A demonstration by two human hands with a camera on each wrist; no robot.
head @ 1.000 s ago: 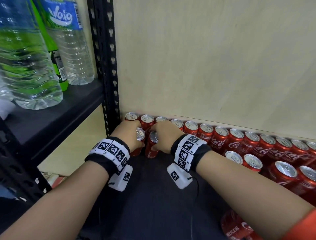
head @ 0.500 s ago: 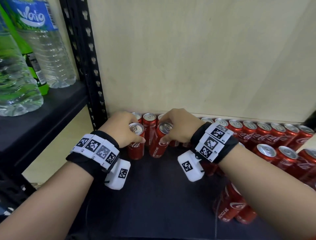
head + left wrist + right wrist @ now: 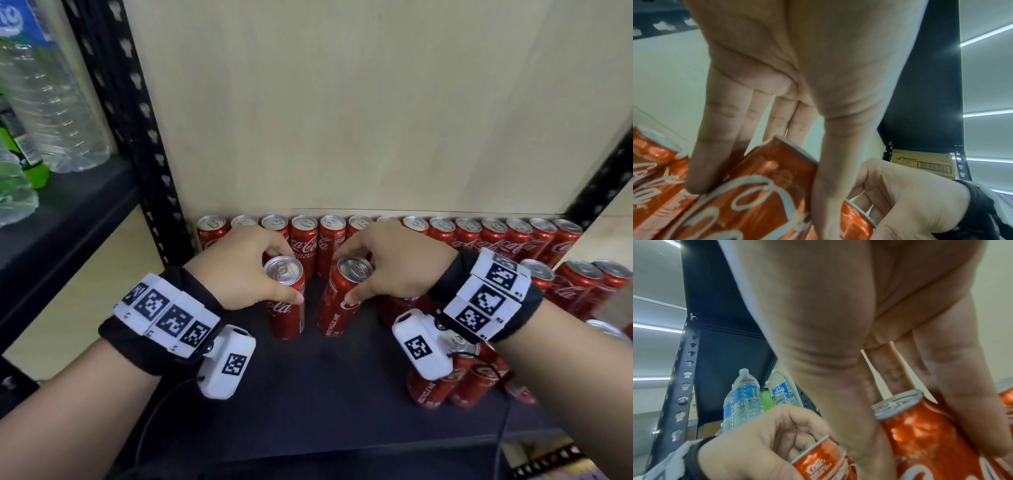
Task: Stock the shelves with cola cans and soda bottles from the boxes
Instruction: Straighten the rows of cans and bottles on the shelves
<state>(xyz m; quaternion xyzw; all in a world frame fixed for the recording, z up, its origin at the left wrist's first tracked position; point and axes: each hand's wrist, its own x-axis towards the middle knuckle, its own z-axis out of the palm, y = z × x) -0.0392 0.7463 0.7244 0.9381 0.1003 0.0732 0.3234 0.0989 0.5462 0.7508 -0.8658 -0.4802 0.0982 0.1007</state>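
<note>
My left hand (image 3: 246, 270) grips one cola can (image 3: 286, 301), fingers (image 3: 715, 146) curled round its upper wall, thumb in front. My right hand (image 3: 394, 263) likewise holds a second can (image 3: 342, 301), tilted slightly. Both cans are on the dark shelf (image 3: 308, 394), just before the back row of cans (image 3: 479, 233). Water bottles (image 3: 745, 402) occupy the neighbouring shelf.

Even, soft indoor light fills the head view; the pale back panel (image 3: 342, 102) reads bright while the dark shelf (image 3: 308, 394) takes only faint shadows. Wide-angle bending curves the upright posts (image 3: 137, 113) at the edges, and the bottles (image 3: 51, 102) at far left smear. In both wrist views ceiling light strips (image 3: 986, 35) flare, and the near hands (image 3: 838, 313) and cans (image 3: 756, 186) are soft with blur.
</note>
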